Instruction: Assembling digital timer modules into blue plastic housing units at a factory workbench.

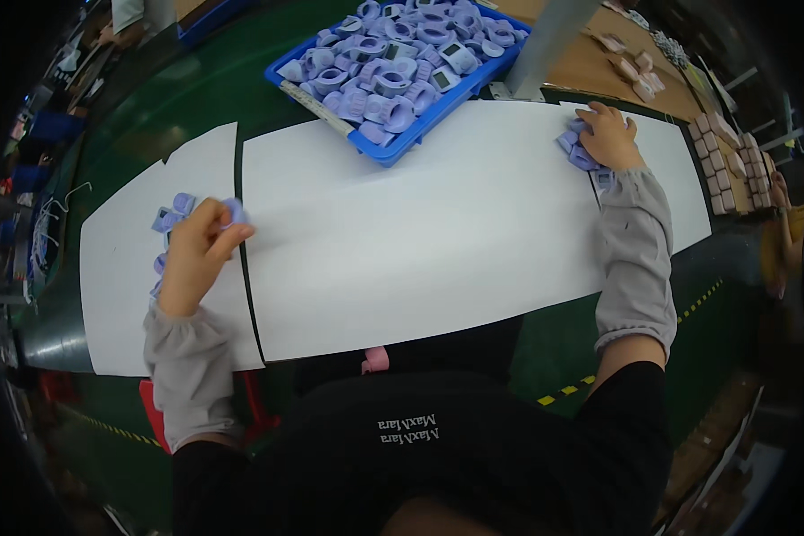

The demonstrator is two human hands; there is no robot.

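Note:
My left hand [195, 255] is closed in a pinch at the left, above the white sheet. A small lavender ring-shaped device [234, 212] shows at its fingertips. More lavender devices [184, 203] lie partly hidden behind that hand, some with small grey screens. Over at the far right, my right hand [612, 138] curls its fingers down onto a cluster of the same lavender devices [582, 159]. Its fingertips are partly hidden among them, and one device with a screen [604, 179] lies beside the wrist.
A blue crate [386, 154] heaped with lavender devices stands at the table's far edge, beside a grey metal post [545, 54]. White sheets [402, 250] cover the table, with dark gaps between them. Stacked pale pink blocks [719, 165] sit at the right. Another person's arm [788, 214] shows there.

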